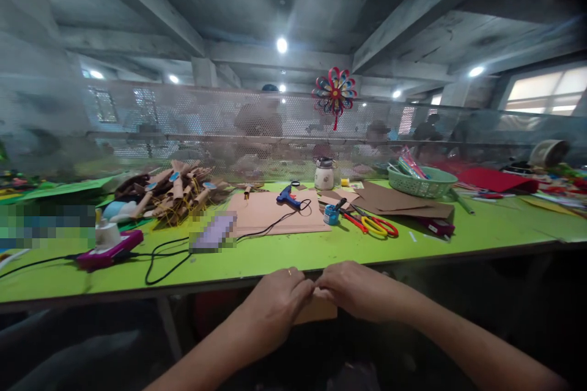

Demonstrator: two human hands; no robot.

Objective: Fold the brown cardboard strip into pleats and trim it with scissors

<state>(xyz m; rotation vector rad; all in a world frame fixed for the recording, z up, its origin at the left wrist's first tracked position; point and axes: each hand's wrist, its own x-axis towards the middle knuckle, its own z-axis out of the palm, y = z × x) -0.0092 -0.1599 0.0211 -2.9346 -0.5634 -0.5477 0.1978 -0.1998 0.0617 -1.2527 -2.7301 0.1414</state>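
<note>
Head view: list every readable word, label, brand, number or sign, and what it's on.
No text can be read with certainty.
Blue jar: pale marks on its side, too small to read.
Dark red box: small white mark, too small to read.
White jar: dark marks, too blurred to tell if lettering.
Brown piece between left hand and right hand: no writing shows.

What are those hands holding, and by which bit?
The left hand and right hand hold a brown paper piece near its upper edge.
</note>
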